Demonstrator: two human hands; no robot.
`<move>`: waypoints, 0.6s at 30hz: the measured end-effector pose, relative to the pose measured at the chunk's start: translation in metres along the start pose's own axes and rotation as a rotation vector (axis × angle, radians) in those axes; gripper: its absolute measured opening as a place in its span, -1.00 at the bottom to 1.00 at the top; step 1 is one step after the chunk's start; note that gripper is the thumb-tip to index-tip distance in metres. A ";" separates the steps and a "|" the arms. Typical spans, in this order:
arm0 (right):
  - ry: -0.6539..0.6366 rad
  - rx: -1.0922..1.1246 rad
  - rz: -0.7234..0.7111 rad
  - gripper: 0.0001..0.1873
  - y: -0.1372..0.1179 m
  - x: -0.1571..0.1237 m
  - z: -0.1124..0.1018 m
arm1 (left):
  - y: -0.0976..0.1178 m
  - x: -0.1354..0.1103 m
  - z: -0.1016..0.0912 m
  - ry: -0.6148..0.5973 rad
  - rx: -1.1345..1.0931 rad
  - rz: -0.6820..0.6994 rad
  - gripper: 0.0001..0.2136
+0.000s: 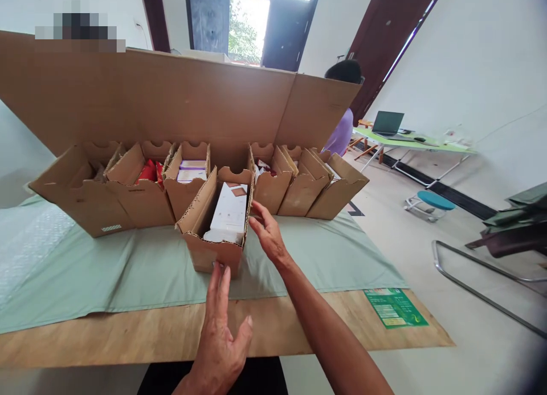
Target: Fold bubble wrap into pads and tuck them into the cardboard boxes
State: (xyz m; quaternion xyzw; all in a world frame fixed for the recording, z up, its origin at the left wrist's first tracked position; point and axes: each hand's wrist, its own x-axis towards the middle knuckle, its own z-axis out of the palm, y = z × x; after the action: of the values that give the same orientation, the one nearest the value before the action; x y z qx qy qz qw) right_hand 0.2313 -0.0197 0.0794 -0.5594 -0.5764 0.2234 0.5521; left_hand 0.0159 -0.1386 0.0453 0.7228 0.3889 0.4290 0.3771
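In front of me an open cardboard bin (222, 258) stands on the green cloth, pulled forward of the row. White boxes (228, 212), the upper one with a brown patch, lie inside it. My left hand (222, 332) has its fingers stretched out, the tips against the bin's front wall. Along the bin's right side rests my right hand (269, 232), fingers extended and apart. Behind are more cardboard bins: one with red packets (149, 171), one with white-and-purple boxes (191, 171), and several to the right (273, 190) whose contents show only partly.
A tall cardboard panel (192, 104) rises behind the row. Bubble wrap (29, 247) lies at left. A green printed sheet (395, 308) sits at the wooden table's (141, 335) front right. Beyond are a person (342, 127), a laptop table (419, 141) and a blue stool (436, 199).
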 end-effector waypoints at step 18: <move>-0.193 -0.153 -0.031 -0.20 0.032 -0.047 0.003 | 0.016 0.013 0.059 0.042 -0.180 -0.025 -0.25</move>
State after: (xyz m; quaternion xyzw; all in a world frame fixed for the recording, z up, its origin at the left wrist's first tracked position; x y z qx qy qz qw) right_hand 0.2305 -0.0522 0.0322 -0.5667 -0.6508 0.2231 0.4533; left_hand 0.0780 -0.1464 0.0435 0.6721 0.3656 0.4724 0.4375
